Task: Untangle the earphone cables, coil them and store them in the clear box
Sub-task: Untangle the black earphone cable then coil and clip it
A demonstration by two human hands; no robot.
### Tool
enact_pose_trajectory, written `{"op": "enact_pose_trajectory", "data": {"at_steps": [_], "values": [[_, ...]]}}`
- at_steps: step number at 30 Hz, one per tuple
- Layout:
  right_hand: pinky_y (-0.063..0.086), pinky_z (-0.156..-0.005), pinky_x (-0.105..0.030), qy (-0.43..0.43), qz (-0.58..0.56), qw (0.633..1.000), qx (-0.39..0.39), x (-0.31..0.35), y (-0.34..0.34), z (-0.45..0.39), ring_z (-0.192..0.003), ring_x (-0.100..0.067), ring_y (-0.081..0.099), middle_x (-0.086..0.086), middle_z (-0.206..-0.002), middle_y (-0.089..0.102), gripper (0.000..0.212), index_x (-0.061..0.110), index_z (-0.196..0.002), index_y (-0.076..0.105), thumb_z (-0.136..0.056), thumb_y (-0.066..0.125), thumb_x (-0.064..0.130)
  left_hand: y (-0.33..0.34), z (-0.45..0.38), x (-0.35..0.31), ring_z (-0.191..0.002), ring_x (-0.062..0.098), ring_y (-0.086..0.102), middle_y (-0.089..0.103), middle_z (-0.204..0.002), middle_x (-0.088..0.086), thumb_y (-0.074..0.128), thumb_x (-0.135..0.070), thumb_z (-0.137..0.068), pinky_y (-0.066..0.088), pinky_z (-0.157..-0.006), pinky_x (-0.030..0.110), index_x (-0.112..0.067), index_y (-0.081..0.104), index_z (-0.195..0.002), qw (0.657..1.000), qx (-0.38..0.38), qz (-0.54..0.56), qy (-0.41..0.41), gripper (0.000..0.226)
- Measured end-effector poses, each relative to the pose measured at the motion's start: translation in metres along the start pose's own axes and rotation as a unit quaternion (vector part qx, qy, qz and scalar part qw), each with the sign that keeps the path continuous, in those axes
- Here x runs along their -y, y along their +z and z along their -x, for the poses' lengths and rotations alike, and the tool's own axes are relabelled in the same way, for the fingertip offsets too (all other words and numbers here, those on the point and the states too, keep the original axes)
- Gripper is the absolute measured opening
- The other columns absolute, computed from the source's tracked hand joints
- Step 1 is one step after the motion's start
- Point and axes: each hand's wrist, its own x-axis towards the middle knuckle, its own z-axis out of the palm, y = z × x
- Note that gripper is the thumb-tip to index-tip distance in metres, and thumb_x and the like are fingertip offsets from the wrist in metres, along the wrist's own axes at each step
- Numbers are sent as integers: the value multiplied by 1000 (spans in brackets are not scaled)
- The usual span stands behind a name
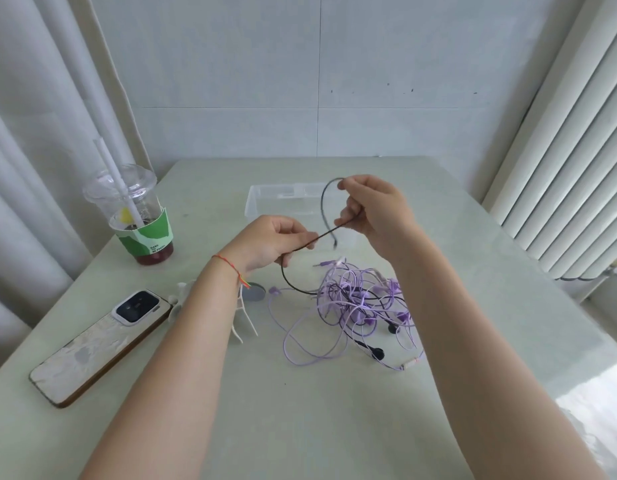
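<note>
Untangling step: left hand [272, 242] and right hand [372, 209] both pinch the thin black earphone cable [320, 235] above the purple-and-black cable tangle [355, 303]; next, draw it free gently.

Bright, soft daylight; faint shadows, wide-angle bending at edges, slight blur.

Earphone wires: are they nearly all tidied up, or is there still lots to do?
Lots to do. Nothing looks finished: the clear box seems to hold no cable. In hand: the left hand and right hand both pinch the black cable, looping its free end. Left: its other end runs into the purple tangle on the table, so untangling, coiling and storing remain.
</note>
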Motion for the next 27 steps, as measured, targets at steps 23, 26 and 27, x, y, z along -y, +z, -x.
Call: {"op": "enact_pose_trajectory", "data": {"at_steps": [23, 26, 27], "values": [[38, -52, -27, 44, 448, 872, -194, -12, -54, -15, -56, -31, 48, -14, -56, 47, 15, 4, -71, 63, -76, 50, 4, 6, -4, -7, -38, 7, 20, 25, -50, -7, 47, -22, -98, 25, -43, 19, -22, 69, -109, 962, 28, 269, 38, 24], [45, -88, -32, -9, 500, 846, -185, -6, -47, -13, -111, -33, 55, -16, -114, 63, 31, 5, -111, 66, -85, 49, 7, 17, -6, -5, -38, 6, 20, 23, -49, -9, 50, -26, -100, 17, -40, 20, -17, 72, -96, 1000, -11, 16, 21, 24], [40, -95, -29, -50, 498, 847, -180, -2, -43, -12, -119, -28, 52, -13, -125, 61, 37, 8, -119, 64, -86, 46, 6, 20, -5, -6, -37, 6, 22, 24, -46, -10, 53, -30, -98, 19, -41, 22, -18, 74, -91, 999, -5, -38, 20, 25]]}}
